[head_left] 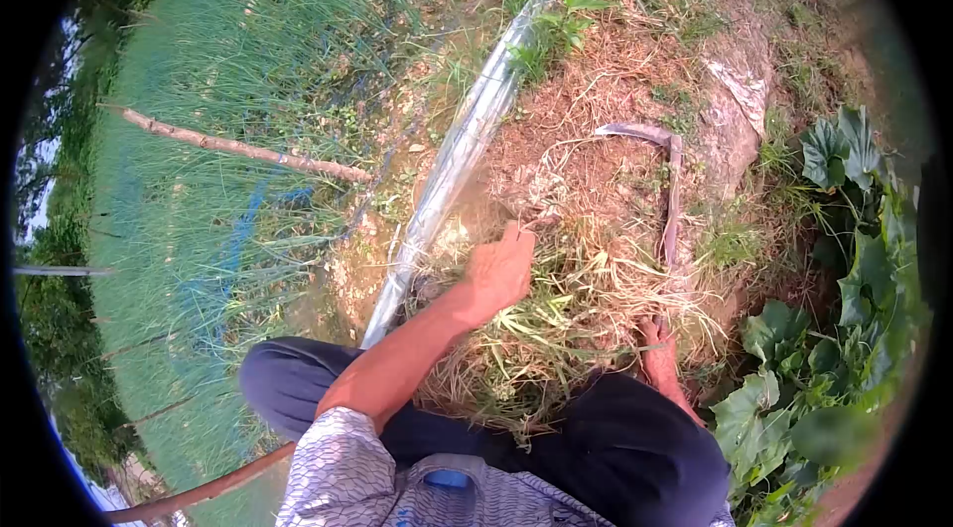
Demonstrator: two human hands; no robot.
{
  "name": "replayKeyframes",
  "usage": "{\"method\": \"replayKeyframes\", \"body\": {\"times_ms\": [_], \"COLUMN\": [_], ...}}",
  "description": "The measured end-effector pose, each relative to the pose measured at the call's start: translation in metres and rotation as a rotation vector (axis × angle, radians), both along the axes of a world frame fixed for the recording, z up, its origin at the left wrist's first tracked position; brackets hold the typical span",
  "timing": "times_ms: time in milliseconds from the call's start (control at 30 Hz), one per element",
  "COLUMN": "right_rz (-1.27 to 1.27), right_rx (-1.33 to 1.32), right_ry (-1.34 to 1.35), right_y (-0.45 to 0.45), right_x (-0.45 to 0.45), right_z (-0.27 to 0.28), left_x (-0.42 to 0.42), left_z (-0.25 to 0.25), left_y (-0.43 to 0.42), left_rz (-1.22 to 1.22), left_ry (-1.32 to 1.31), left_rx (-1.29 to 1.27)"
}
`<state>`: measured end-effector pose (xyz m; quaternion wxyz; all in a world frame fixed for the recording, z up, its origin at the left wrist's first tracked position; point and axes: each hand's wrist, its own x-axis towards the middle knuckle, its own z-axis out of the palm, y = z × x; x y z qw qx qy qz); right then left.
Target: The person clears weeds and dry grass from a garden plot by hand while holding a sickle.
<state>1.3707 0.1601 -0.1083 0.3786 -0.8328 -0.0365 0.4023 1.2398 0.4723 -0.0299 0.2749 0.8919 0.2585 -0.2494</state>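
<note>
My left hand (501, 269) is closed just above the ground, right of a long shiny plastic-wrapped strip. Thin dry strands show at its fingertips, partly blurred. Low on the right, my right hand (657, 348) is closed around the lower end of a sickle's long handle (673, 199). The sickle's curved blade (635, 132) points left, flat over bare, straw-strewn soil. Between my hands and knees lies a heap of pulled grass (556, 319), part green and part dry. Some of it covers the handle near my right hand.
The plastic strip (467, 140) borders a bed of tall green shoots (218, 61) on the left. A wooden stick (238, 145) leans there, near blue netting (238, 239). Broad-leaved plants (864, 279) grow at the right, and a plastic scrap (740, 90) lies on the soil.
</note>
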Motion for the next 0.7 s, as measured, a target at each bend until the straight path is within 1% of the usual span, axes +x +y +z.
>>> {"method": "replayKeyframes", "body": {"times_ms": [67,133,167,233,267,300,333,367,400,433,467,500,533,567,633,667,700], "right_rz": [0.006,-0.004,-0.013,-0.039,-0.05,-0.062,-0.011,-0.027,-0.005,0.01,0.053,0.055,0.045,0.034,0.021,0.012,0.006], "right_rx": [-0.108,-0.081,-0.072,0.007,0.021,0.029,-0.052,-0.045,-0.067,-0.085,-0.161,-0.185,-0.188,-0.19,-0.197,-0.198,-0.198], "right_ry": [-0.076,-0.079,-0.066,-0.041,-0.088,-0.134,-0.156,-0.181,-0.191,-0.207,-0.285,-0.287,-0.271,-0.253,-0.237,-0.232,-0.229], "right_y": [0.014,0.004,-0.003,-0.008,-0.007,-0.008,-0.011,-0.01,-0.001,0.007,0.006,0.004,0.004,0.003,0.001,0.001,0.001], "right_x": [-0.004,-0.007,-0.007,-0.007,-0.009,-0.011,-0.011,-0.013,-0.016,-0.014,-0.012,-0.015,-0.013,-0.012,-0.011,-0.011,-0.01], "right_z": [0.016,-0.008,-0.023,-0.034,-0.037,-0.042,-0.046,-0.039,-0.02,-0.008,-0.016,-0.018,-0.02,-0.023,-0.02,-0.02,-0.02], "left_x": [-0.006,-0.013,-0.021,-0.029,-0.031,-0.036,-0.041,-0.037,-0.03,-0.027,-0.02,-0.013,-0.002,0.001,0.007,0.009,0.013], "left_z": [-0.003,-0.027,-0.05,-0.077,-0.076,-0.073,-0.07,-0.06,-0.049,-0.039,-0.03,-0.018,0.009,0.037,0.043,0.046,0.05], "left_y": [0.018,0.02,0.014,0.002,-0.007,-0.014,-0.019,-0.022,-0.024,-0.027,-0.035,-0.043,-0.062,-0.069,-0.068,-0.061,-0.05], "left_rz": [0.181,0.231,0.211,0.16,0.153,0.042,-0.066,-0.097,-0.124,-0.129,-0.247,-0.359,-0.572,-0.532,-0.389,-0.398,-0.288], "left_ry": [-0.068,0.163,0.181,0.241,0.24,0.111,-0.015,0.006,0.022,-0.06,-0.062,-0.067,0.006,-0.064,-0.076,-0.083,-0.056], "left_rx": [0.091,0.109,0.086,0.007,-0.024,0.021,0.063,0.007,-0.041,-0.235,-0.302,-0.375,-0.316,-0.37,-0.477,-0.475,-0.516]}}
